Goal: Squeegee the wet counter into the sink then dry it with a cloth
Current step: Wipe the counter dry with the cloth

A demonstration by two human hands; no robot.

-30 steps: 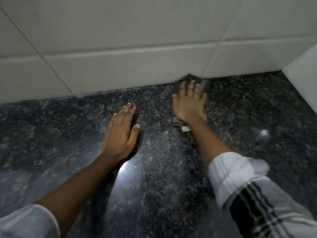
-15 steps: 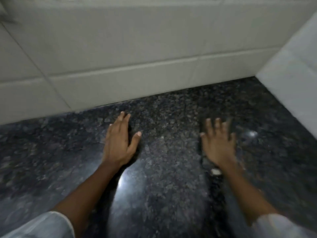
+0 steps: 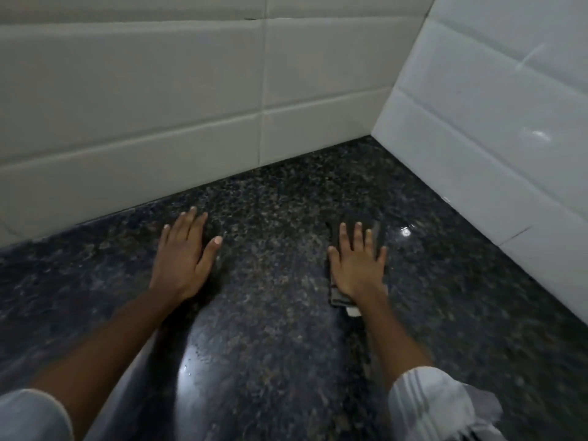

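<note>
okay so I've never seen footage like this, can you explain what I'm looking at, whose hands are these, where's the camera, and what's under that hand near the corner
There is no machine here: these are a person's two bare hands, filmed by one wide-angle camera worn on their head, looking forward and down. The dark speckled surface is a stone counter, meeting pale wall tiles at the back and a glossy white tiled wall at the right, so this is a corner. The left hand lies flat and empty on the counter. The right hand presses flat on a dark folded cloth, with fingers spread rather than gripping it. No sink or squeegee is in view.
</note>
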